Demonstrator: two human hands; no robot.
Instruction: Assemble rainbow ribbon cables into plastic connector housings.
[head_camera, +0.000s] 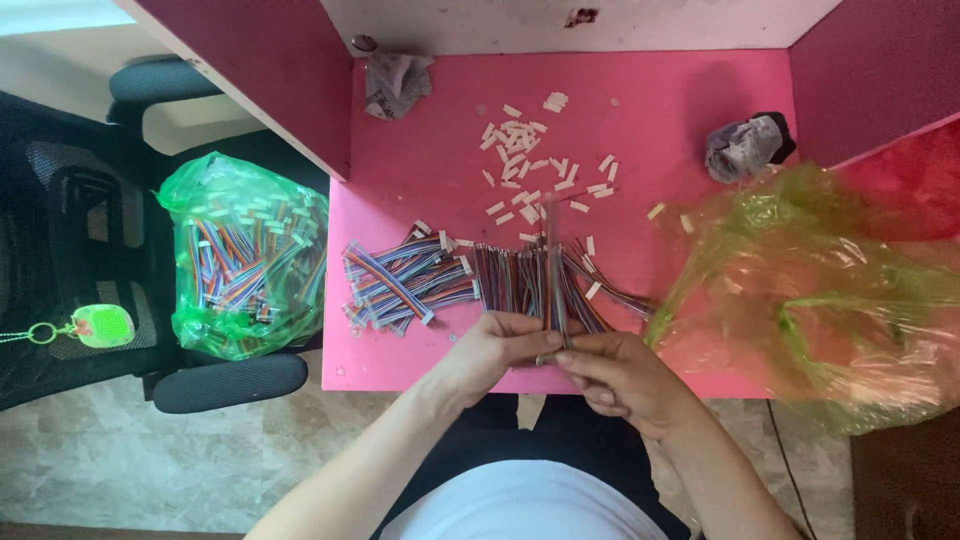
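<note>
While the pink flat-topped counter (420, 160) is carrying nearly everything in view, the crumpled translucent yellow-green plastic bag (830, 290) is sprawling over its right side, and a second, bright green plastic bag stuffed with multicoloured ribbon cables (245, 255) is sitting on the black mesh office chair (90, 250) just beside the counter's left edge. A loose heap of short rainbow ribbon cables (400, 285) is lying along the near edge of the counter, running into a darker row of cables (520, 280) right in front of the hands. Farther back, small white plastic connector housings (525, 160) are lying scattered, with two balls of crumpled grey paper (395, 82) near the back corners.

The left hand (495, 350) and the right hand (625, 380) are meeting at the near edge, touching each other. The fingers of both are pressing together, pinching the near end of one thin upright ribbon cable (553, 270), which is standing up from the hands over the row of cables.

Judging by this, the step in hand is working on the end of a single cable, probably fitting or checking its connector; I cannot tell whether a housing is already on it. The next move is calling for a steady pinch and fine alignment at the cable's tip.
</note>
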